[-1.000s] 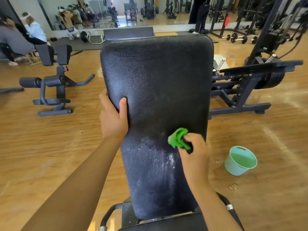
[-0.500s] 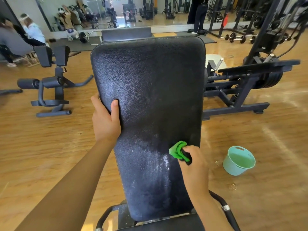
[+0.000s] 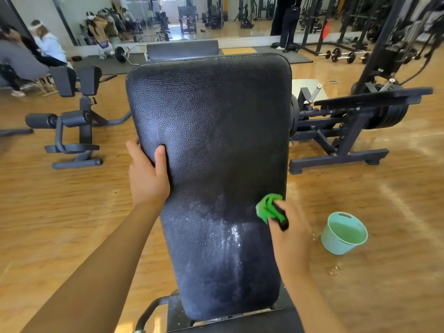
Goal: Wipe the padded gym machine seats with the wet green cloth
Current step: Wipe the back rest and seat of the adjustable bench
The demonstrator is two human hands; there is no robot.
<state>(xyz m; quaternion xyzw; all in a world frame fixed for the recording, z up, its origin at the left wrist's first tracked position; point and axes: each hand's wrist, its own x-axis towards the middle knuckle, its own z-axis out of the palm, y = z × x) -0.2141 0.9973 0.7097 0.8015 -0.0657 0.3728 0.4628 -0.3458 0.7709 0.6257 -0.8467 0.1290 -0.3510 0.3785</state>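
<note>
At right edge of black padded backrest (image 3: 211, 145), right hand (image 3: 290, 239) grips wadded green cloth (image 3: 268, 207), pressed on pad. Left hand (image 3: 147, 176) clasps left edge. Pad's long axis runs near-far; dry stretch lies beyond cloth.

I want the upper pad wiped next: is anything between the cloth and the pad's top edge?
Nothing visible. The right hand holds the cloth at the right side of the pad; the surface above is bare. The left hand grips the left edge, thumb on the face, aside from a straight path up.
</note>
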